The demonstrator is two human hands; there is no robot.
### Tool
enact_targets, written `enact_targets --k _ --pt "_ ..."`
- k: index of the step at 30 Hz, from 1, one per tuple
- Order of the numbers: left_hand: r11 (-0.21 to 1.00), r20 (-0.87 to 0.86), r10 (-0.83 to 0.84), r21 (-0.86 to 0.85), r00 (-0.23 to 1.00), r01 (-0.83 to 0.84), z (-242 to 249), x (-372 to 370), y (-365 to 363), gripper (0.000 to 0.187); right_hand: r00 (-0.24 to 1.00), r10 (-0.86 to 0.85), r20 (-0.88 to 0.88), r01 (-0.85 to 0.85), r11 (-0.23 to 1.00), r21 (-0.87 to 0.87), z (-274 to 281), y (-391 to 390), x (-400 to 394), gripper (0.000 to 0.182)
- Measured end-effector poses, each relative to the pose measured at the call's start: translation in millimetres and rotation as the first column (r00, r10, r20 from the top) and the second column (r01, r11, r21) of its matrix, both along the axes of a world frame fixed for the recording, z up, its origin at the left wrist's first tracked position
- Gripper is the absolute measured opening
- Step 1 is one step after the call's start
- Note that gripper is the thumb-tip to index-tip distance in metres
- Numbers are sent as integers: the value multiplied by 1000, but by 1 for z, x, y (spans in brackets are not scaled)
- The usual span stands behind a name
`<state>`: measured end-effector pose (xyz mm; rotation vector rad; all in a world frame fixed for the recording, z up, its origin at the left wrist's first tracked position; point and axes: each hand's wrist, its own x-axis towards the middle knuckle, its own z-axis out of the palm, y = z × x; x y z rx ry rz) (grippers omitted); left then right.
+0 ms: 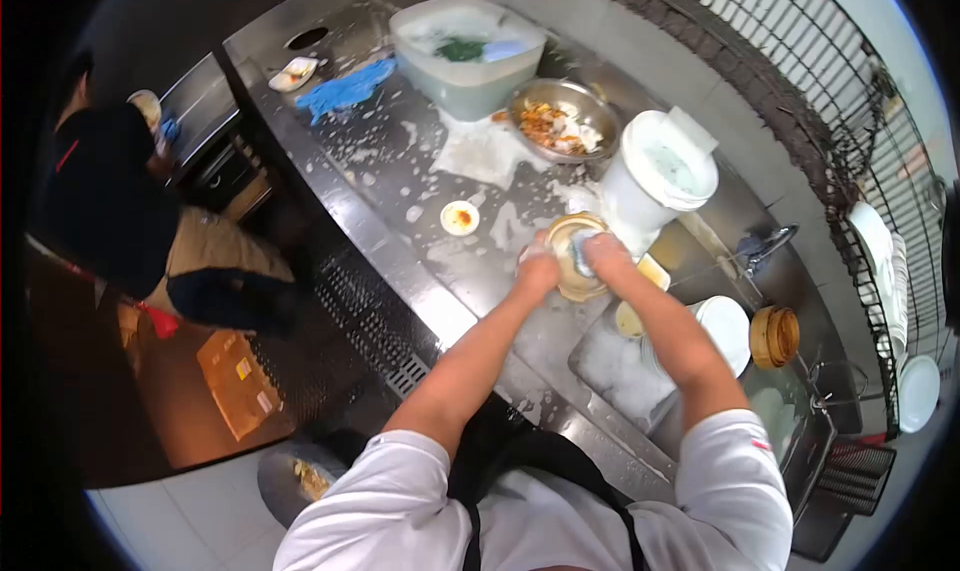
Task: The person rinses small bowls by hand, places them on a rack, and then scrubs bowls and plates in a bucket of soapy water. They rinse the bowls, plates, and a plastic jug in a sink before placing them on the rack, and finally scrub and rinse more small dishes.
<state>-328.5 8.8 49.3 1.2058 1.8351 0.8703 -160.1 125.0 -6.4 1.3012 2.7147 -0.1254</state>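
Above the metal counter, a tan round bowl, perhaps a clay pot (568, 233), is tilted with its inside towards me. My left hand (540, 265) grips its left rim, fingers closed round the edge and partly hidden. My right hand (606, 255) is closed over a greyish scrubber (581, 252) pressed into the bowl; the scrubber is small and mostly covered by the fingers. Left of the bowl lies a small white dish (460, 218) with orange residue. A white bucket (627, 196) of sudsy water stands just beyond my right hand.
Farther back are a soapy plastic tub (470, 89), a metal bowl of food scraps (597, 149) and blue gloves (345, 89). To the right are a foamy sink (620, 376), stacked white plates (722, 333), bamboo steamers (774, 337) and a faucet (770, 249). A co-worker (120, 191) stands at left.
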Motion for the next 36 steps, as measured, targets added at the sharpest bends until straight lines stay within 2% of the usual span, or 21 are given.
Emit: enact_targets --k 2,3,5,6,9,10,11,13,14,16,17,18,19,21,22,25,26,29,31,34,36 --pt "998 -4 67 -16 998 -67 -13 13 3 45 973 74 -217 -67 997 41 40 -30 -41 15" --pt "997 -11 -69 -42 998 68 -23 9 3 42 943 97 -319 -85 995 50 50 -51 -50 15" --pt "974 -110 -223 -59 969 217 -33 -13 13 39 969 222 -103 -220 975 37 43 -59 -28 17" --pt "981 -118 -194 -42 974 190 -28 -9 9 39 959 285 -6 -285 959 9 37 -66 -20 17" --pt "1000 24 -16 11 1000 16 14 8 -4 40 995 -94 17 93 995 26 38 -46 -5 21" --pt "984 -184 25 179 983 9 -40 11 14 40 979 -6 -203 47 979 197 -6 -24 -10 25" --pt "991 59 61 115 996 -68 -34 11 16 39 913 112 -392 38 934 356 -54 -10 -22 30" --pt "978 482 209 -113 851 -176 -3 13 14 38 953 -112 -282 59 980 -190 61 -62 -60 35" --pt "939 616 340 -266 711 -218 18 10 14 38 946 -175 -272 103 961 -258 72 -76 -55 34" --pt "956 471 267 -240 840 -169 7 6 13 39 936 -269 -227 173 913 -371 89 -92 -38 34" --pt "965 398 225 -219 889 -146 2 5 18 39 971 -211 -110 164 927 -337 103 -97 -29 34" --pt "977 127 113 -196 986 -87 -11 4 25 42 988 -154 12 150 941 -302 121 -101 -21 34" --pt "997 -79 -7 -81 997 1 -21 0 29 38 987 -93 133 127 953 -276 129 -105 -11 33" --pt "968 -504 -176 67 846 241 -36 -9 34 30 992 -9 128 5 1000 27 124 -100 19 27" --pt "968 -493 -199 37 847 249 -17 -5 28 32 990 29 136 -53 983 177 118 -96 30 24" --pt "941 -515 -302 -29 802 336 21 2 39 35 927 266 -265 -157 915 371 103 -59 37 17" --pt "911 -559 -371 -62 742 408 15 2 50 35 808 506 -301 -270 773 573 108 -50 34 18" --pt "882 -645 -400 -78 651 465 13 2 51 33 910 327 -255 -261 929 260 103 -29 6 24" --pt "892 -667 -346 -15 660 452 22 2 46 33 821 147 -551 5 964 266 88 -32 0 39" --pt "896 -647 -290 76 705 438 28 3 33 28 524 -137 -841 387 918 91 75 -54 -1 62" --pt "885 -657 -276 112 702 452 35 3 35 20 734 -162 -660 315 941 120 79 -51 -1 58"
